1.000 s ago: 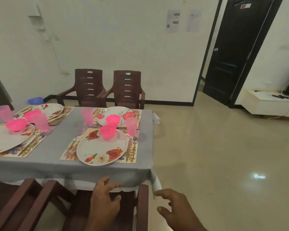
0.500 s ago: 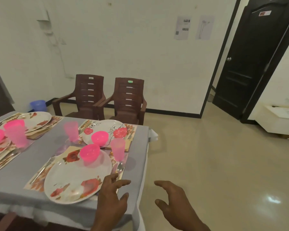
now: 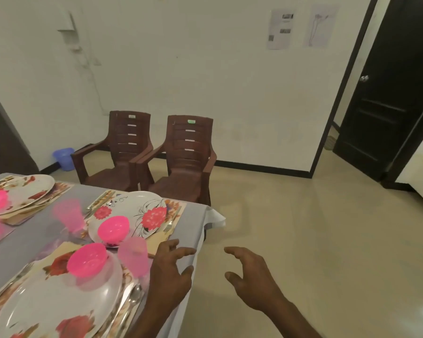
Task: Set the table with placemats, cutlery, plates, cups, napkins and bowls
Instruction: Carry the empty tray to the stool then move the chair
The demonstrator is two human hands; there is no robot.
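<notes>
The table (image 3: 193, 230) wears a grey cloth and carries floral placemats, floral plates, pink bowls and pink cups. Nearest me lies a white floral plate (image 3: 59, 301) with a pink bowl (image 3: 87, 262) on it, a pink cup (image 3: 134, 256) and a spoon (image 3: 133, 297) to its right. Beyond it, a second plate (image 3: 147, 213) holds another pink bowl (image 3: 113, 229), with a pink cup (image 3: 69, 214) to its left. My left hand (image 3: 171, 274) hovers open over the table's right edge. Open too, my right hand (image 3: 252, 280) hangs over the floor.
Two brown plastic chairs (image 3: 181, 162) stand against the far wall behind the table. A blue bin (image 3: 64, 158) sits in the left corner. A dark door (image 3: 386, 106) is at the right. More plates (image 3: 27, 191) lie at the table's far left. Beige floor spreads to the right.
The view has moved forward and right along the table, so the near setting is closer and lower left. Both hands have risen in the frame, staying open.
</notes>
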